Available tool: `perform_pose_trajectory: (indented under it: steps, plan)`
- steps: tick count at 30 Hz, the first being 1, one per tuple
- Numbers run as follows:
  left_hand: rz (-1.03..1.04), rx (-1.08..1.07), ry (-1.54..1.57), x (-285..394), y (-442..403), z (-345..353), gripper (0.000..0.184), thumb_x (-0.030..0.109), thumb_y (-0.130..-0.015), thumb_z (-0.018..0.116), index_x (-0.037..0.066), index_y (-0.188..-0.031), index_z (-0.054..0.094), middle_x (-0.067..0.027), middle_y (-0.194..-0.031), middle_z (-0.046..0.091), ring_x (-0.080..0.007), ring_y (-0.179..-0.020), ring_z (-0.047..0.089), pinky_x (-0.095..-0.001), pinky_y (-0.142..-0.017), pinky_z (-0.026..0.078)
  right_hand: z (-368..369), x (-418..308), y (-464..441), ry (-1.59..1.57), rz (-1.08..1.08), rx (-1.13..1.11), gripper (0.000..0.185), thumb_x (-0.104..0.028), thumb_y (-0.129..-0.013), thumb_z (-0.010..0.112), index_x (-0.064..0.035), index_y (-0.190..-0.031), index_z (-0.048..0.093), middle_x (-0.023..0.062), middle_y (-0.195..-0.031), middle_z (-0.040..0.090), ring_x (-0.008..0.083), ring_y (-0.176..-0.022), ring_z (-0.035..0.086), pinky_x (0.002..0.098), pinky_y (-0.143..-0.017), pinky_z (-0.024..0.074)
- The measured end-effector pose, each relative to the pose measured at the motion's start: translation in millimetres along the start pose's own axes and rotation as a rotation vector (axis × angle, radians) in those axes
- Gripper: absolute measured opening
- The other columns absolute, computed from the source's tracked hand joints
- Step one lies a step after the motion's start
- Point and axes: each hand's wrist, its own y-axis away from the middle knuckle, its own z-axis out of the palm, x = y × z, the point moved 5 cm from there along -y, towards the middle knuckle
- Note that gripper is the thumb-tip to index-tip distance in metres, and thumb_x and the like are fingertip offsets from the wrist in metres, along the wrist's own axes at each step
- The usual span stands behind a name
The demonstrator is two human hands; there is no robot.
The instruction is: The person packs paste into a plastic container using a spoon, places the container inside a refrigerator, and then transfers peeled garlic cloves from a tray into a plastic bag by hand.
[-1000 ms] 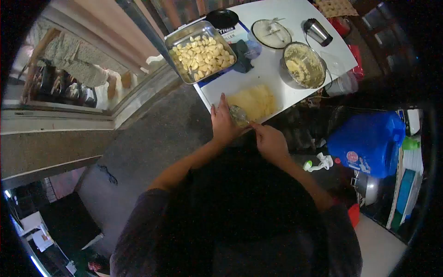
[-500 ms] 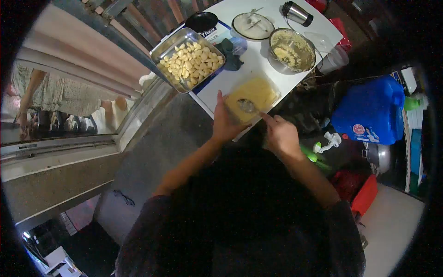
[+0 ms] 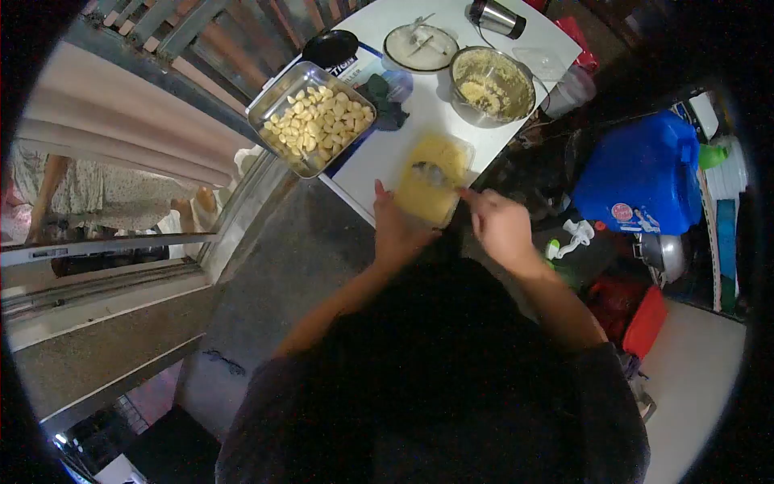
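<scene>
1. L hand (image 3: 399, 230), qty 1: lay at near L corner of tub, one digit raised alongside; other fingers partly hidden, so couldn't tell if gripping or merely resting.
2. R hand (image 3: 501, 228), qty 1: closed round handle of spoon, just off tub's R side.
3. Spoon (image 3: 430, 172), metal, qty 1: bowl end over mash inside tub, handle running R to fingers; some blur.
4. Tub (image 3: 470, 153), clear, rectangular, qty 1: stood at near edge of table, between both hands.
5. Mash (image 3: 425, 202), yellow: spread across most of tub.
6. Table (image 3: 361, 174), white: bore tub plus items 7–12.
7. Tray (image 3: 280, 93), steel, rectangular, qty 1: far L of tub, well apart; held pale peeled cloves (image 3: 318, 121), many.
8. Pot (image 3: 470, 111), metal, qty 1: beyond tub, to R; yellow bits on inner wall & bottom.
9. Dish (image 3: 387, 52), dark rim, qty 1: just beside pot, on its L; white contents, w/ cutlery on top.
10. Cloth (image 3: 385, 103), dark, crumpled: just R of tray.
11. Black bowl or lid (image 3: 330, 48), qty 1: behind tray; couldn't tell which.
12. Steel cylinder (image 3: 497, 18), black end, qty 1: far side, lying tilted.
13. Jug (image 3: 641, 173), blue, large, qty 1: off table, R side.
</scene>
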Motion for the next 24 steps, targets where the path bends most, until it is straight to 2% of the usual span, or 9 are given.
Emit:
perform_pose_trajectory:
  steps: [2,5,8,11,14,20,23,24]
  plan:
    - [0.005,0.034,0.079,6.0,6.5,-5.0,0.125,0.036,-0.058,0.090,-0.007,-0.147,0.013,-0.0294,-0.139,0.034,-0.0439,-0.134,0.032,-0.0488,-0.110,0.030,14.8,2.9,7.5,-0.028,-0.097,-0.089,0.043,-0.005,-0.077,0.063,-0.0196,-0.117,0.066,0.0078,-0.075,0.056,0.0278,-0.063,0.059,0.0406,-0.053,0.0485]
    - [0.022,0.092,0.193,20.3,5.8,-13.9,0.123,0.029,-0.057,0.091,-0.006,-0.147,0.014,-0.0293,-0.139,0.034,-0.0432,-0.132,0.034,-0.0476,-0.109,0.034,31.8,26.0,5.7,0.011,-0.161,-0.107,0.042,-0.010,-0.078,0.063,-0.0212,-0.119,0.065,0.0068,-0.076,0.057,0.0275,-0.063,0.059,0.0394,-0.054,0.0492]
    - [-0.069,0.037,0.079,28.8,-2.5,-11.5,0.119,0.028,-0.059,0.090,-0.006,-0.146,0.016,-0.0277,-0.138,0.038,-0.0416,-0.129,0.040,-0.0461,-0.108,0.035,38.9,46.8,-2.6,0.062,-0.206,-0.109,0.038,-0.013,-0.081,0.062,-0.0220,-0.118,0.065,0.0061,-0.077,0.057,0.0278,-0.065,0.060,0.0401,-0.055,0.0501]
    - [-0.113,0.026,-0.012,22.1,-6.0,-7.8,0.114,0.029,-0.060,0.088,-0.006,-0.145,0.021,-0.0265,-0.136,0.040,-0.0404,-0.125,0.044,-0.0448,-0.107,0.037,30.8,55.6,-13.7,0.013,-0.154,-0.054,0.033,-0.015,-0.085,0.059,-0.0231,-0.117,0.065,0.0059,-0.078,0.059,0.0283,-0.068,0.061,0.0412,-0.057,0.0508]
    - [-0.099,0.030,0.030,29.1,-8.7,-12.0,0.108,0.030,-0.063,0.087,-0.006,-0.144,0.026,-0.0265,-0.136,0.041,-0.0401,-0.126,0.043,-0.0447,-0.107,0.036,30.5,63.2,-24.5,0.021,-0.112,-0.228,0.029,-0.015,-0.089,0.057,-0.0235,-0.115,0.066,0.0075,-0.078,0.059,0.0296,-0.071,0.062,0.0426,-0.060,0.0504]
    - [-0.091,-0.045,-0.069,36.9,-14.1,-16.9,0.111,0.041,-0.064,0.086,-0.006,-0.145,0.025,-0.0269,-0.139,0.040,-0.0399,-0.130,0.040,-0.0432,-0.111,0.032,23.2,89.8,-55.0,-0.109,-0.077,-0.199,0.026,-0.016,-0.087,0.058,-0.0210,-0.109,0.071,0.0116,-0.078,0.063,0.0335,-0.073,0.062,0.0451,-0.065,0.0494]
    - [-0.158,-0.036,0.019,35.8,-12.3,-17.3,0.115,0.044,-0.063,0.086,-0.006,-0.146,0.023,-0.0268,-0.144,0.035,-0.0393,-0.135,0.036,-0.0429,-0.113,0.029,7.6,89.9,-64.4,-0.187,-0.046,-0.308,0.026,-0.015,-0.088,0.057,-0.0173,-0.110,0.071,0.0142,-0.090,0.068,0.0357,-0.083,0.064,0.0439,-0.072,0.0514]
    - [-0.168,-0.057,-0.018,41.2,-8.6,-18.0,0.116,0.043,-0.063,0.086,-0.005,-0.147,0.022,-0.0266,-0.146,0.033,-0.0389,-0.137,0.033,-0.0427,-0.114,0.028,1.7,91.4,-63.6,-0.306,-0.036,-0.286,0.026,-0.018,-0.090,0.054,-0.0147,-0.110,0.070,0.0154,-0.098,0.068,0.0361,-0.088,0.065,0.0450,-0.077,0.0519]
